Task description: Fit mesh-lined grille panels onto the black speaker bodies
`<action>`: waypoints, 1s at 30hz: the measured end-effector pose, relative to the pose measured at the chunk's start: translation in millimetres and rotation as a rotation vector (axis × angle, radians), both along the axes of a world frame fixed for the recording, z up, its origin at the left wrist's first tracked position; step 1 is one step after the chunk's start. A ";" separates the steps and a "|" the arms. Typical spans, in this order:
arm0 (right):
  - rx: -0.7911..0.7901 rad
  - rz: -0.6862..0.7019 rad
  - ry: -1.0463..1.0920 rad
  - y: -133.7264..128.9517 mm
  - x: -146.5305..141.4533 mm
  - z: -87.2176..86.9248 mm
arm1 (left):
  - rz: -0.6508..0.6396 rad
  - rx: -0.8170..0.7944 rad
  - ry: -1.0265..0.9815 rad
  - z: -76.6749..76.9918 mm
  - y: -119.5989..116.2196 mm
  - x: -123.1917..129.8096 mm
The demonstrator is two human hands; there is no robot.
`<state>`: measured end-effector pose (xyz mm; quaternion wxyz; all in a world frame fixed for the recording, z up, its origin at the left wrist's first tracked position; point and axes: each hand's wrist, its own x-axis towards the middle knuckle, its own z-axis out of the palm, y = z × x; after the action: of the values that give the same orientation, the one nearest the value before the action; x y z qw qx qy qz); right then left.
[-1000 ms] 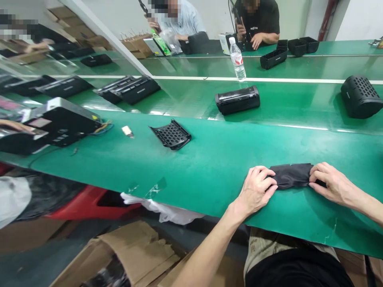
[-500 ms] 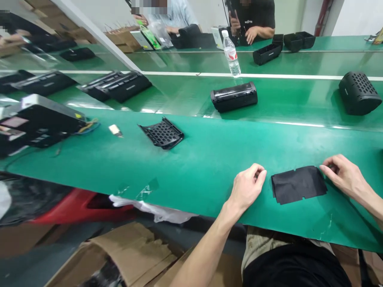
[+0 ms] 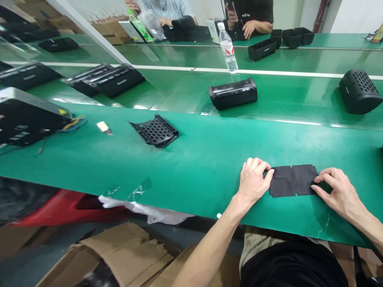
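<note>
Sheet (image 3: 291,181), blk: I see L hand (image 3: 255,179) pinching it at 10 o'clock, R hand (image 3: 338,185) pinching at 3

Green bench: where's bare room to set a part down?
Widest: green bench between perforated panel and left hand. Also between black sheet and glossy green strip. Crowded: around left hand, right hand; near black box.

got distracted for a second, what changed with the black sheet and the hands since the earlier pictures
Half a second ago both hands were off the black sheet, which lay askew. Since then the left hand and right hand have moved inward to touch its ends, and it lies straighter. A second ago both held it, rumpled. The mesh grille and bottle stayed put.
</note>
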<state>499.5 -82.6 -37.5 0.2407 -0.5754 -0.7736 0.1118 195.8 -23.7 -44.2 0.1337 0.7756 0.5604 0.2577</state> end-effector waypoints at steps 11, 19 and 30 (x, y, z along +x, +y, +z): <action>0.015 -0.044 0.054 -5.6 2.0 3.7 | -0.007 -0.043 -0.114 -2.2 2.1 -5.4; 0.039 -0.039 -0.011 -7.7 -3.7 -2.8 | -0.023 -0.013 -0.148 -4.4 0.1 -7.2; -0.018 0.003 -0.027 3.0 -10.9 17.2 | -0.021 -0.031 -0.150 -1.9 0.7 -6.6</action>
<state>488.6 -79.6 -20.3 0.2249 -0.5778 -0.7766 0.1114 189.2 -23.0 -46.1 0.1902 0.7577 0.5448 0.3050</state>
